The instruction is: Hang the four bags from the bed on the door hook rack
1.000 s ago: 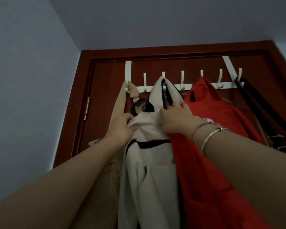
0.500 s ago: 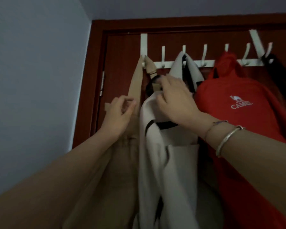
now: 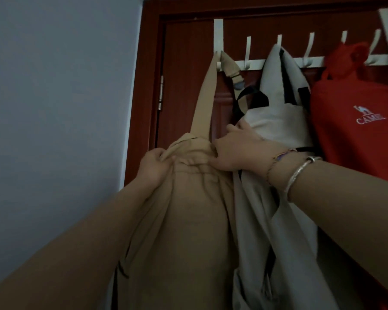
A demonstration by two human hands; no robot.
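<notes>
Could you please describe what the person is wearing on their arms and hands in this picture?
Both forearms are bare, with no sleeves in view. The right wrist carries a plain silver bangle and, nearer the right hand, a thin cord bracelet with purple and gold tones. The left hand and its wrist carry nothing visible. No rings can be made out.

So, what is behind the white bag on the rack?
Behind the white bag shows the red-brown door and a black strap. The rack bar passes behind its handles. The hook that holds it is covered, and so is the door lower down.
</notes>
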